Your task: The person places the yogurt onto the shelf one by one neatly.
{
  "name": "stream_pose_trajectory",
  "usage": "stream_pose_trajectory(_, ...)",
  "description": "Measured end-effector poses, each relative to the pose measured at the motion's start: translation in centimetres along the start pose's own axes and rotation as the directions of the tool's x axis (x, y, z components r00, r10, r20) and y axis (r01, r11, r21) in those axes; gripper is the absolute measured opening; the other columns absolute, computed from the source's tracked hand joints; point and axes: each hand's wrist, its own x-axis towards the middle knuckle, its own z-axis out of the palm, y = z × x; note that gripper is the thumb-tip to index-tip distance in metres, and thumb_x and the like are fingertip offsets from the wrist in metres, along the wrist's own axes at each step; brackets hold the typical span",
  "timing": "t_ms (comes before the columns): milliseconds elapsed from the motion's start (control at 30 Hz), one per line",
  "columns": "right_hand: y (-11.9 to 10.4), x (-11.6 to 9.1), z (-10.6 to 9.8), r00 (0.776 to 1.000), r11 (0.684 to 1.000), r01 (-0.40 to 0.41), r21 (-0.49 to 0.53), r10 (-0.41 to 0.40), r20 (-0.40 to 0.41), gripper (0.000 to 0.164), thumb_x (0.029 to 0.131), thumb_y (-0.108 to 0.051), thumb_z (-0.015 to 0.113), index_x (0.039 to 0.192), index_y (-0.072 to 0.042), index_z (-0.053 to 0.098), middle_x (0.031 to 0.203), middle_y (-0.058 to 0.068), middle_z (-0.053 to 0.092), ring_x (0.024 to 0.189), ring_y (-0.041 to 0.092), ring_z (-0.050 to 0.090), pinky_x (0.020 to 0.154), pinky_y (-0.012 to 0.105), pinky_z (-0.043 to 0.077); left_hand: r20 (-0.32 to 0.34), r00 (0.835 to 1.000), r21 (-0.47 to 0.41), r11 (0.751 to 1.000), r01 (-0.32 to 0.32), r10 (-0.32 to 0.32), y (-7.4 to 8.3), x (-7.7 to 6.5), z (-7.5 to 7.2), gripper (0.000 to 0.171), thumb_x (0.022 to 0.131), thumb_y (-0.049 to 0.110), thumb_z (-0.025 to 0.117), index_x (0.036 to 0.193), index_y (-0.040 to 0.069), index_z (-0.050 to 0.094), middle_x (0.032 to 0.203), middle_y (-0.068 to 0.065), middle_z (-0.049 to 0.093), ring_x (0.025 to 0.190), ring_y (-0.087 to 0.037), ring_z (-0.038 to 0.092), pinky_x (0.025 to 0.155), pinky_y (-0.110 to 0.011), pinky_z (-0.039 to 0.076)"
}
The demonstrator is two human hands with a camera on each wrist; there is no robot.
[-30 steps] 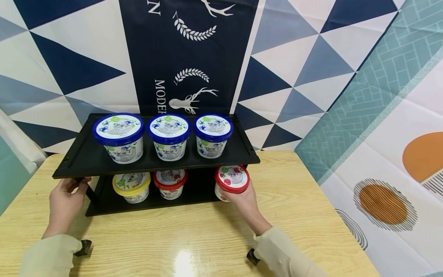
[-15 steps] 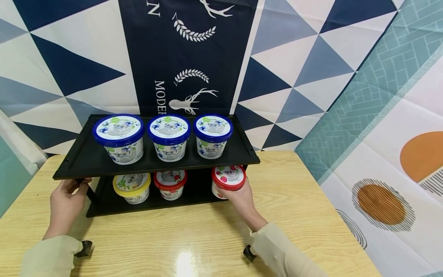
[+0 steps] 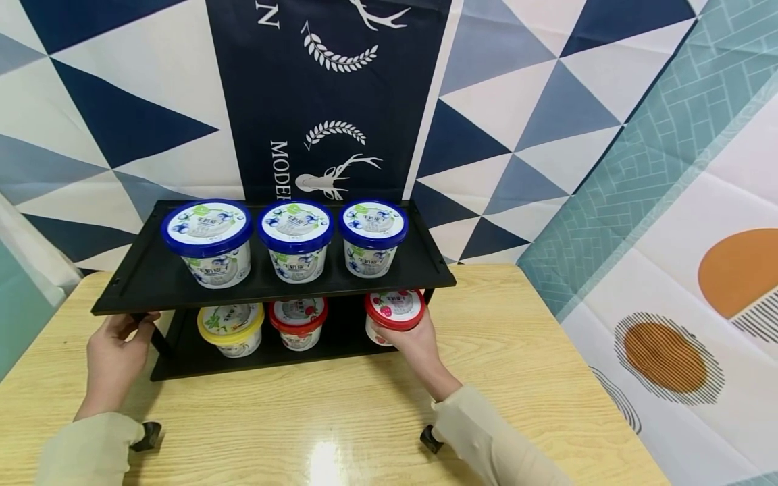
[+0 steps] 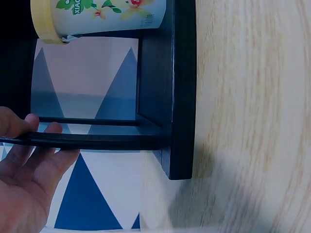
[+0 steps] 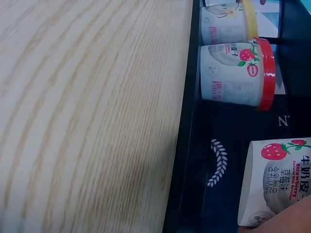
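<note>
My right hand grips a red-lidded strawberry yogurt tub at the right end of the black shelf's lower tier. In the right wrist view that tub tilts slightly, its base apart from the tier. My left hand holds the rack's front left post, thumb on one side and fingers on the other, as the left wrist view of the post shows. A yellow-lidded tub and another red-lidded tub stand on the lower tier.
Three blue-lidded tubs stand in a row on the upper tier, which overhangs the lower one. The rack stands on a wooden table, against a patterned wall cloth.
My right hand has moved left with the red-lidded strawberry yogurt tub, carrying it further in over the lower tier. The left hand has stayed on the post.
</note>
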Motion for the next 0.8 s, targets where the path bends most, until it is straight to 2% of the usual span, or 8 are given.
stream_pose_trajectory(233,0.1,0.5,0.6,1.0,1.0,0.008,-0.026,-0.008,-0.006,0.091,0.062,-0.021,0.087,0.138,-0.014,0.037,0.13,0.006,0.051,0.117,0.023,0.049,0.101,0.041,0.046,-0.004,1.0,0.002,1.0,0.002,-0.002,0.0,0.1,0.0,0.019,0.095,0.015,0.049,0.107,0.003,0.058,0.081,0.037,0.045,0.08,0.023,0.042,0.07,0.002,0.035)
stream_pose_trajectory(500,0.2,0.8,1.2,0.999,0.996,-0.043,-0.075,0.042,-0.02,0.096,0.061,-0.027,0.087,0.14,-0.014,0.034,0.131,0.007,0.051,0.117,0.023,0.05,0.102,0.041,0.046,-0.01,1.0,-0.014,1.0,-0.001,0.001,-0.1,0.0,0.1,0.018,0.095,0.014,0.049,0.104,0.002,0.058,0.08,0.036,0.046,0.079,0.023,0.042,0.07,0.002,0.035)
stream_pose_trajectory(667,0.4,0.9,1.4,0.999,0.991,-0.034,-0.126,0.031,-0.028,0.094,0.062,-0.026,0.086,0.14,-0.011,0.034,0.131,0.009,0.05,0.117,0.026,0.05,0.101,0.042,0.046,-0.022,1.0,-0.02,1.0,0.003,-0.004,-0.1,0.0,0.2,0.016,0.094,0.013,0.05,0.103,0.003,0.059,0.08,0.035,0.047,0.081,0.022,0.045,0.072,0.003,0.036)
stream_pose_trajectory(800,0.6,1.0,1.6,0.999,0.994,-0.019,-0.111,0.016,-0.028,0.093,0.062,-0.024,0.086,0.139,-0.01,0.034,0.13,0.009,0.051,0.117,0.026,0.05,0.1,0.042,0.046,-0.025,1.0,-0.011,1.0,0.01,-0.011,0.0,0.0,0.2,0.016,0.094,0.013,0.05,0.103,0.004,0.059,0.08,0.035,0.047,0.084,0.017,0.05,0.072,0.002,0.036)
